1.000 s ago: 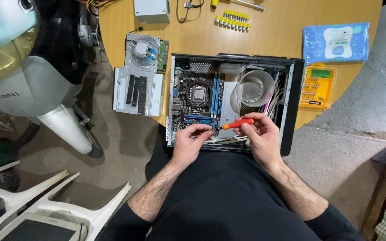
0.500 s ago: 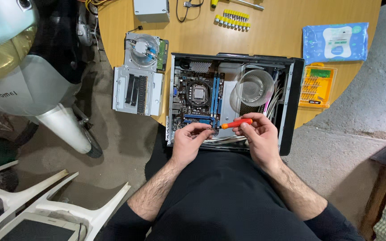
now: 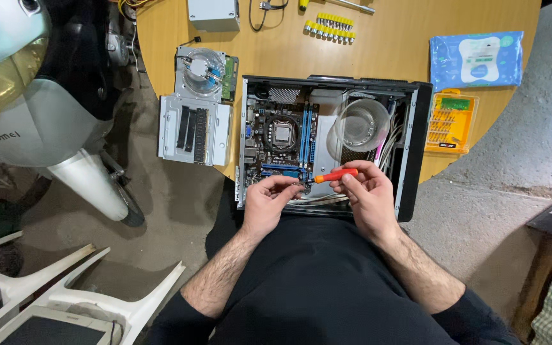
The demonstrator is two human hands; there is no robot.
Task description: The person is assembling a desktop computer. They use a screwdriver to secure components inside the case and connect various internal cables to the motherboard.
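Note:
An open black computer case [image 3: 421, 153] lies on a round wooden table, with its motherboard [image 3: 281, 142] exposed. My right hand [image 3: 367, 198] holds a small orange-handled screwdriver [image 3: 335, 175], tip pointing left toward the board's near edge. My left hand [image 3: 268, 203] rests at that same near edge, fingers curled close to the screwdriver tip; whether it pinches something small is hidden. A clear plastic cup [image 3: 360, 122] sits inside the case to the right of the board.
On the wooden table [image 3: 391, 57] lie a grey metal drive cage [image 3: 193, 131], a cooler fan [image 3: 203, 69], a row of yellow bits [image 3: 329, 28], an orange screwdriver set [image 3: 450, 121], a blue wipes pack [image 3: 477, 60]. A scooter [image 3: 39, 108] and white chairs [image 3: 65, 287] stand left.
Both hands stay at the near edge of the motherboard. The screwdriver has barely shifted; nothing was picked up or let go.

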